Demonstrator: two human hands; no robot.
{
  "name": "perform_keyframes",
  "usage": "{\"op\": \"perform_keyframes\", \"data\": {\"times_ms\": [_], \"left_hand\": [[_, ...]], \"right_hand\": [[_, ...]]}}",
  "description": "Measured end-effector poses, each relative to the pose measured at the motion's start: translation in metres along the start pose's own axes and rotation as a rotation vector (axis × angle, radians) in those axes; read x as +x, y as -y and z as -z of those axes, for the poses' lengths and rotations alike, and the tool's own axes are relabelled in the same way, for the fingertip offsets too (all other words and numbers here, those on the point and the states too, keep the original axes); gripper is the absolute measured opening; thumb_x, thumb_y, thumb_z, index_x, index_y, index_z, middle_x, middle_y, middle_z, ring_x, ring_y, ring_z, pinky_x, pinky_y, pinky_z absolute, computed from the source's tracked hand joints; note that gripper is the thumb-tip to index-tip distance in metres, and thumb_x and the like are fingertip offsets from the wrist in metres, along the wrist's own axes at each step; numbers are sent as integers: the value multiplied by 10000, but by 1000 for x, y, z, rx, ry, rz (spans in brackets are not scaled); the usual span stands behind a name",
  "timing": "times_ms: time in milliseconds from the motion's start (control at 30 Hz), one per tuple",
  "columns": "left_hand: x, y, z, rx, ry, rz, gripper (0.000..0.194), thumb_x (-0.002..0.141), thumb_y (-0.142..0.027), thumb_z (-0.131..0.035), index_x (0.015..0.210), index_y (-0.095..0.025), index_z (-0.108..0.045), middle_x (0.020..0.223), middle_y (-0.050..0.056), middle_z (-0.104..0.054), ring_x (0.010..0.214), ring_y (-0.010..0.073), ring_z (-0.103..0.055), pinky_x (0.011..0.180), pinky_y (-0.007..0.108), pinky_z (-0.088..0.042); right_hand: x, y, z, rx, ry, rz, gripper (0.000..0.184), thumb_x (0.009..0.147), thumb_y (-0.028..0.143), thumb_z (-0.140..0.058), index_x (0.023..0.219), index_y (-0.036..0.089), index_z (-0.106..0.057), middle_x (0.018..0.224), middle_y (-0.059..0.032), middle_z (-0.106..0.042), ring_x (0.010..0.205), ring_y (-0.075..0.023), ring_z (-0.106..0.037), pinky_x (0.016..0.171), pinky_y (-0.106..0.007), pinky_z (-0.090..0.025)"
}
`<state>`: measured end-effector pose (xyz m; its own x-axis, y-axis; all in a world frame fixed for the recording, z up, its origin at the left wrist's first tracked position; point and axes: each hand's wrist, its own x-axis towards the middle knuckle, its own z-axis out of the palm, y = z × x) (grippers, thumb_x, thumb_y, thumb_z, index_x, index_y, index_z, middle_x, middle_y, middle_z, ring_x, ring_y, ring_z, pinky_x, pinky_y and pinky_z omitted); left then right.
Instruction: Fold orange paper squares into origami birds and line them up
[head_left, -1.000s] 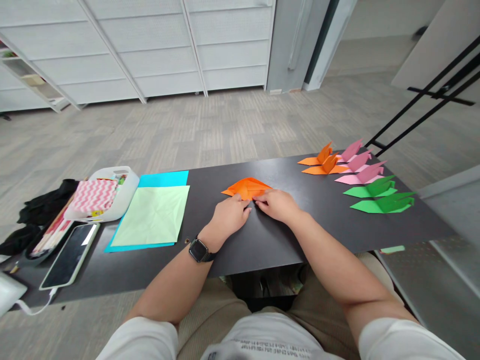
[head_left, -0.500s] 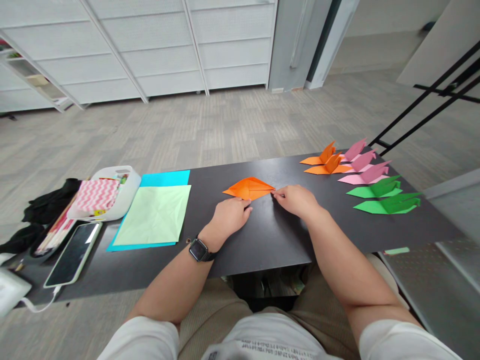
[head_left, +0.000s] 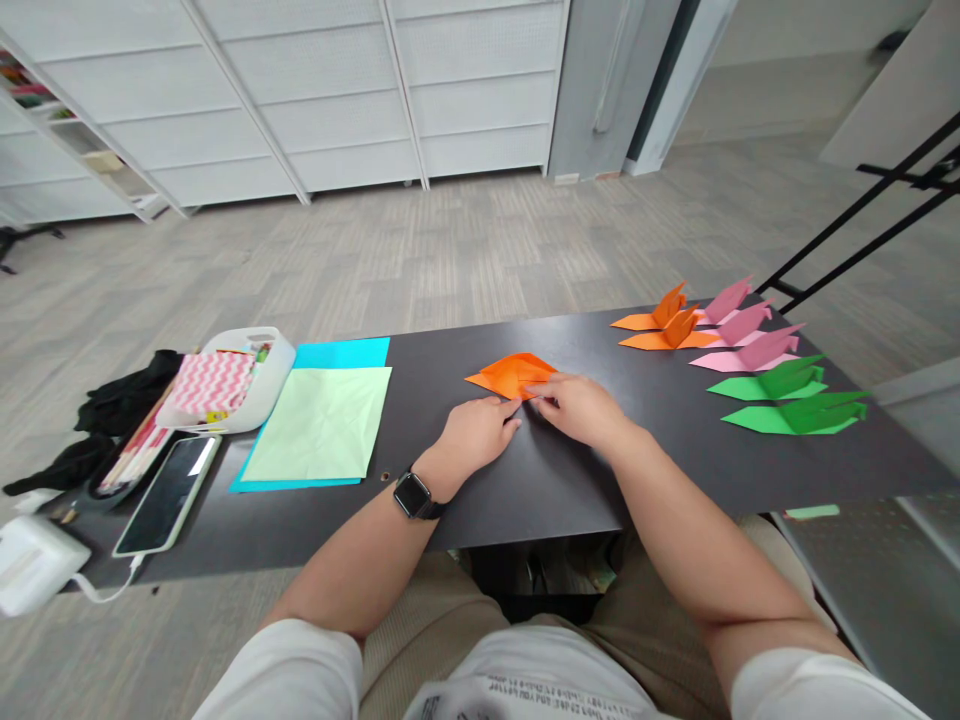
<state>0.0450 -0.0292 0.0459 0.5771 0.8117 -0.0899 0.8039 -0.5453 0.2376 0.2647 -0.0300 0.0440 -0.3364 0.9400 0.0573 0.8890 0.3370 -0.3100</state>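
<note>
A folded sheet of orange origami paper lies on the dark table in front of me, a kite-like shape with pointed ends to the left and right. My left hand, with a black watch on the wrist, holds the paper down at its near edge with the fingertips. My right hand presses its fingertips onto the right part of the same paper, covering its right tip. The two hands are close together, with their fingertips almost meeting at the near corner.
Orange, pink and green paper birds stand at the table's right end. Left lie pale green sheets over blue ones, a white basket, a phone and a white charger.
My right hand slid right along the paper to its tip, then came back left onto its right part. My left hand stayed at the near edge. The view has shifted slightly.
</note>
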Motion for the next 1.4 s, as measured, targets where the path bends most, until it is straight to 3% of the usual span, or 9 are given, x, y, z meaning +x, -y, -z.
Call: {"op": "perform_keyframes", "data": {"times_ms": [200, 433, 767, 1400], "left_hand": [[0, 0, 2, 38, 18, 19, 379, 1076, -417, -514, 1389, -288, -684, 1178, 96, -762, 1040, 279, -741, 885, 360, -567], [-4, 3, 7, 62, 27, 40, 434, 1072, -407, -542, 1498, -364, -614, 1235, 64, -755, 1091, 271, -733, 889, 347, -560], [1, 24, 10, 87, 26, 221, 493, 1064, -473, -541, 1524, -315, -614, 1292, 129, -750, 1094, 322, -736, 899, 405, -567], [2, 42, 22, 96, 46, 356, 536, 1059, -531, -497, 1549, -336, -594, 1290, 138, -765, 1179, 357, -719, 968, 456, -575]], "right_hand": [[7, 16, -17, -14, 59, -33, 373, 1061, 290, -528, 1340, 268, -774, 1120, -93, -746, 1022, -231, -704, 862, -319, -521], [9, 13, -13, 7, 100, -66, 365, 1064, 302, -515, 1300, 303, -794, 1114, -72, -727, 1027, -220, -687, 865, -313, -500], [10, 13, -15, 10, 107, -62, 359, 1044, 300, -536, 1290, 299, -798, 1112, -75, -738, 999, -229, -684, 861, -332, -497], [8, 17, -13, -57, 116, -50, 389, 1058, 296, -509, 1350, 279, -766, 1217, -85, -759, 1124, -247, -699, 951, -342, -525]]}}
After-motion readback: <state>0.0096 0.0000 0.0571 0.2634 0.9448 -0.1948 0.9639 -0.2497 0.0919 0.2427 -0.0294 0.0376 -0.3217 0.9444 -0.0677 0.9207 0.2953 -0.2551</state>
